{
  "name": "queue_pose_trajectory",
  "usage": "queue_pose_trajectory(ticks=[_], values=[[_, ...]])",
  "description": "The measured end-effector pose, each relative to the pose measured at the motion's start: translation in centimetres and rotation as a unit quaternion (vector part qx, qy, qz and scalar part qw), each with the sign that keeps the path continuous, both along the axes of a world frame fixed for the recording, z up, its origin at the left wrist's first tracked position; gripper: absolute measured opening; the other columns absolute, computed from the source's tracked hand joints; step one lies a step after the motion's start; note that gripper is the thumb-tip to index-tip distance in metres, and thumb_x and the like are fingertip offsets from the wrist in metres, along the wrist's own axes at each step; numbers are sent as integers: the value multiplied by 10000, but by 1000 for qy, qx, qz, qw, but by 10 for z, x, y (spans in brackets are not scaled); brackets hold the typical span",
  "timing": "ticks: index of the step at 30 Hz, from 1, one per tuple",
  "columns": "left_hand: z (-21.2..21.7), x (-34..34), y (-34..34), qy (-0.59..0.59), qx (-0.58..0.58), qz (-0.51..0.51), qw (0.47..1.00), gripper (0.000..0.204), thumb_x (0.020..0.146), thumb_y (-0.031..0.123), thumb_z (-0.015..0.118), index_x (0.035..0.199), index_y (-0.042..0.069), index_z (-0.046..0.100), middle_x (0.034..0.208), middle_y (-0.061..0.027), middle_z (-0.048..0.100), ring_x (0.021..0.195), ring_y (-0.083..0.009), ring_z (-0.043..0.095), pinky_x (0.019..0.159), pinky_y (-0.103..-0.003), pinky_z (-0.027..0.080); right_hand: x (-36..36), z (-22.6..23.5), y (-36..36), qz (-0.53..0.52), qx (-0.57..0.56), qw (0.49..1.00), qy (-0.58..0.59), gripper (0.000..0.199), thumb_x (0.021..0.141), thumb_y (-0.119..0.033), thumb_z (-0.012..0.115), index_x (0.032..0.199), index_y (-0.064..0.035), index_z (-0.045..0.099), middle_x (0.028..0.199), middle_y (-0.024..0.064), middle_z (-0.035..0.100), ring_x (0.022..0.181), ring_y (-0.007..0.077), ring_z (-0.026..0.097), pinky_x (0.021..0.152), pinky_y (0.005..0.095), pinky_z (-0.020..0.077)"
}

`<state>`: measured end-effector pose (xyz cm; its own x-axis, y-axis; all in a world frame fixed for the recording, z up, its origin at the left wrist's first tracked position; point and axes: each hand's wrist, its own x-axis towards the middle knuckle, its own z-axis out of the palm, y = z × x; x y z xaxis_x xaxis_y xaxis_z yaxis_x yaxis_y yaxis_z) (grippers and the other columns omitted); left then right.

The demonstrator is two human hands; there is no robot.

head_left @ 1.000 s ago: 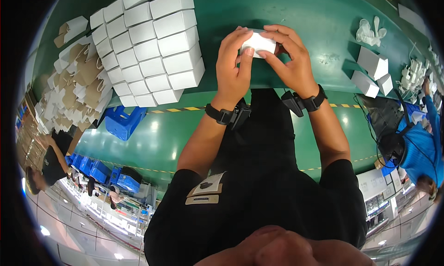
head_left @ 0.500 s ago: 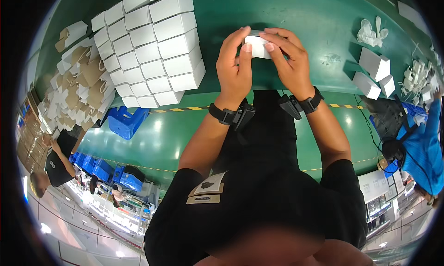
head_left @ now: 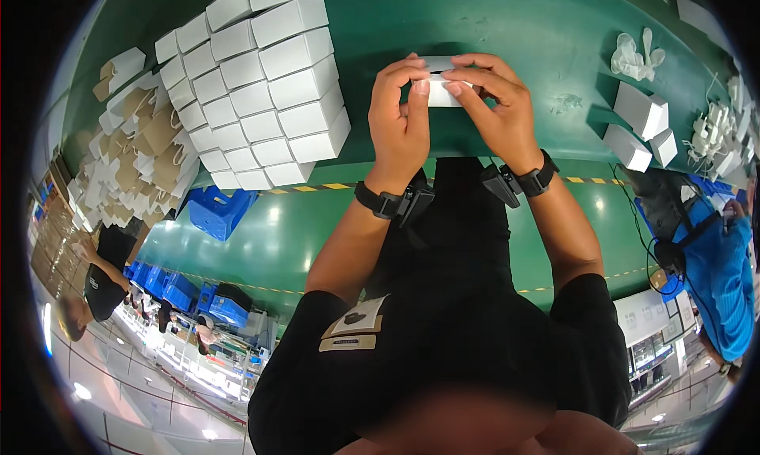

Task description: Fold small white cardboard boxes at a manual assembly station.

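A small white box (head_left: pixel 442 96) is held between both hands above the green table. My left hand (head_left: pixel 398 110) grips its left end, thumb on the near face and fingers at the upper edge. My right hand (head_left: pixel 500 106) closes on the other end in the same way, its fingers reaching over the top. A narrow dark gap shows along the upper side of the box, below a greyer panel at the far edge. What is inside cannot be seen. A black band with a small device sits on each wrist.
Stacked white boxes (head_left: pixel 273 98) stand left of my hands, beside a heap of white and brown card inserts (head_left: pixel 142 150). At right are three white boxes (head_left: pixel 640 110), a bundled white cable (head_left: pixel 636 57) and more cables (head_left: pixel 712 134). A blue stool (head_left: pixel 220 212) stands below. Co-workers are on both sides.
The box has tilted between my hands, so the dark gap and the greyer panel now show. My fingers have shifted along its upper edge. The co-worker at right has moved.
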<state>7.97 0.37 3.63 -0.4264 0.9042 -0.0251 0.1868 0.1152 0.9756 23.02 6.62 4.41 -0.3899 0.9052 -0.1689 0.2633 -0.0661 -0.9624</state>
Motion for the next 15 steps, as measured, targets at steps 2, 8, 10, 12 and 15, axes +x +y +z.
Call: queue_pose_trajectory(ticks=[2,8,10,12,15], values=[[0,1,0,-8,9,3,1000,135,1043,159,606,1101,54,669,1186,-116,676,1159,-246,661,669,-266,544,2,2,4,25,10,1000,-4,192,946,-77,735,1132,-75,784,1247,78,678,901,112,649,713,238,529],[-2,1,2,-36,-12,15,999,132,1044,152,607,1092,45,669,1170,-116,679,1156,-248,659,729,-276,545,-3,0,3,13,12,1000,-4,180,943,-69,737,1119,-59,775,1178,62,675,854,98,619,701,230,512],[-2,3,3,-80,-32,37,996,131,1044,148,609,1090,40,670,1159,-114,681,1159,-244,657,747,-279,543,-5,-1,2,-3,-5,1000,1,163,950,-73,734,1110,-52,756,1123,42,667,807,80,579,689,224,493],[1,4,3,-91,-39,39,994,132,1044,147,611,1091,38,670,1154,-111,683,1153,-238,657,753,-277,543,-5,-3,0,-12,-14,1000,2,155,954,-74,733,1106,-49,746,1095,31,662,784,71,559,683,222,483],[3,5,4,-112,-55,44,991,134,1043,146,615,1091,33,670,1143,-104,686,1139,-227,656,765,-274,543,-5,-9,0,-65,-149,982,100,136,960,-91,738,1091,-63,711,1011,-20,645,739,47,495,653,210,437]])
